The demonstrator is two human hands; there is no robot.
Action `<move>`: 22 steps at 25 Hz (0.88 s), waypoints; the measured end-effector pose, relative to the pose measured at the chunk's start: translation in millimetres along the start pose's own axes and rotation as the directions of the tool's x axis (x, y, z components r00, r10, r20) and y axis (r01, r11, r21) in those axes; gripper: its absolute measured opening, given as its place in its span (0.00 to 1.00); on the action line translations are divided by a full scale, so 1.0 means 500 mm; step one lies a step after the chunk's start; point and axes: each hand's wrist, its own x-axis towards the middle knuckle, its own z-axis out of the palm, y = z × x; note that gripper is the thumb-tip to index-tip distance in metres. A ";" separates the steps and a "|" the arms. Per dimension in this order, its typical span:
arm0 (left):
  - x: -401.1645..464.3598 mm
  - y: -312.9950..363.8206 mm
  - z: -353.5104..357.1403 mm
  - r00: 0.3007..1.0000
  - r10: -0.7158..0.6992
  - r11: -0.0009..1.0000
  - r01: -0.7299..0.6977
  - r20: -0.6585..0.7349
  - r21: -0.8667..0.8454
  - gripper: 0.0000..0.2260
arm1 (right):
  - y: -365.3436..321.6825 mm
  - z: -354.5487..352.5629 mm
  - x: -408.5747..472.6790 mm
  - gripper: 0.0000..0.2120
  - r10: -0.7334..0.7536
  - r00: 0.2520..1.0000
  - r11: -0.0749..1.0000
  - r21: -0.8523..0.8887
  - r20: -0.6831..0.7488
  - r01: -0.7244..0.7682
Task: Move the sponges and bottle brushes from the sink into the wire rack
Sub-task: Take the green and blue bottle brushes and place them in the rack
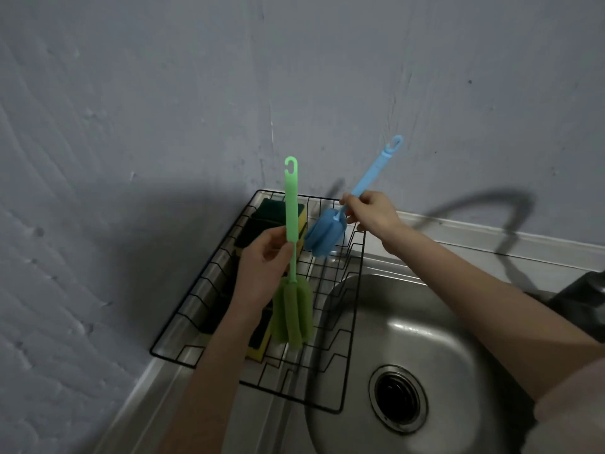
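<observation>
My left hand (262,273) grips the stem of a green bottle brush (292,309), held upright with its foam head down over the black wire rack (203,290). My right hand (370,214) holds a blue bottle brush (327,232) by its handle, tilted, foam head low over the rack's far end. Yellow-and-green sponges stand in the rack: several at the back (262,221) and one near the front (258,345), partly hidden by my left hand and the green brush. The steel sink (442,339) lies to the right with nothing in its basin.
The rack sits on the steel drainboard (170,381) in a corner, with grey walls (98,158) behind and to the left. A drain (397,398) is in the sink's bottom. A dark object (582,296) rests at the right edge.
</observation>
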 end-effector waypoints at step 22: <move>0.040 -0.019 0.033 0.998 0.011 0.989 -0.019 0.057 0.146 0.12 | 0.109 -0.027 0.034 0.07 0.257 0.966 0.960 0.117 0.008 -0.256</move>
